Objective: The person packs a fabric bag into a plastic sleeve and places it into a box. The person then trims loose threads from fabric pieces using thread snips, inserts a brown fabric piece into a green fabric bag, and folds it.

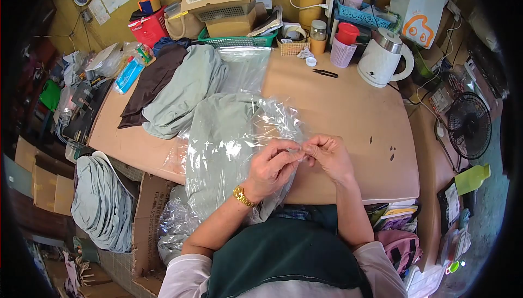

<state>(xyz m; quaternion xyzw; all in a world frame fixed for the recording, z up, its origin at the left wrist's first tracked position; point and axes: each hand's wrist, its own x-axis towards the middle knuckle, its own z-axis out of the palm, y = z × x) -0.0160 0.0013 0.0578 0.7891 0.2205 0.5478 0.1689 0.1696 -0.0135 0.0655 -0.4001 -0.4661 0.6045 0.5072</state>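
A pale green folded garment in a clear plastic bag [223, 140] lies on the tan table [348, 113] and hangs over its front edge. At the bag's right edge, my left hand [275, 164], with a gold watch on the wrist, pinches the clear plastic. Its fingertips meet those of my right hand [327, 156], which is closed in a pinch at the same spot. What lies between the right fingertips is too small to make out. Behind the bag are a grey-green garment [188, 85] and a dark brown garment [155, 80].
Flat plastic bags [245, 69] lie near the green basket [239, 41]. Thread snips [325, 73] and a white kettle [381, 61] stand or lie at the back right. An open cardboard box [147, 222] and stacked garments [101, 205] are at the left front.
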